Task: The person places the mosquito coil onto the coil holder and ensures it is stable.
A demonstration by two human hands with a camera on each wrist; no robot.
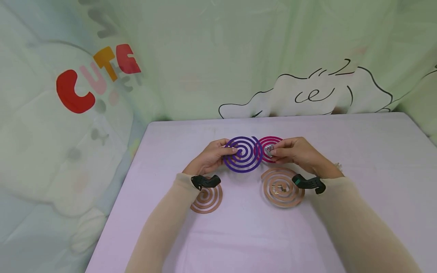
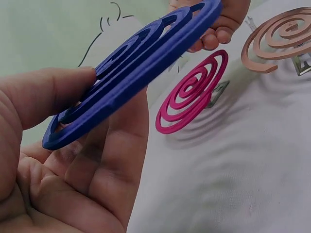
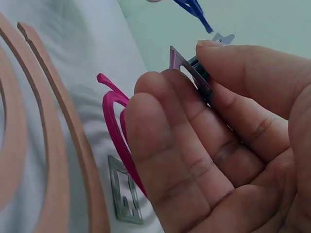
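My left hand [image 1: 215, 153] holds up a purple-blue mosquito coil [image 2: 146, 77], thumb on one face and fingers behind it. Between thumb and fingers, my right hand [image 1: 304, 155] pinches a small metal coil stand [image 3: 194, 77]. Beyond that hand, a pink mosquito coil [image 2: 170, 127] stands over the table, with a flat metal stand [image 3: 116, 194] at its underside. The held blue coil overlaps the pink one's left edge in the head view. Nearer to me, below my right wrist, a brown coil [image 1: 283, 205] rests above another metal stand [image 2: 303, 63].
A second brown coil [image 1: 205, 211] lies partly hidden beneath my left wrist. A pale cloth covers the table [image 1: 239, 242]. Behind it hangs a light green printed curtain [image 1: 191, 68]. Both wrists wear black bands [image 1: 206, 182].
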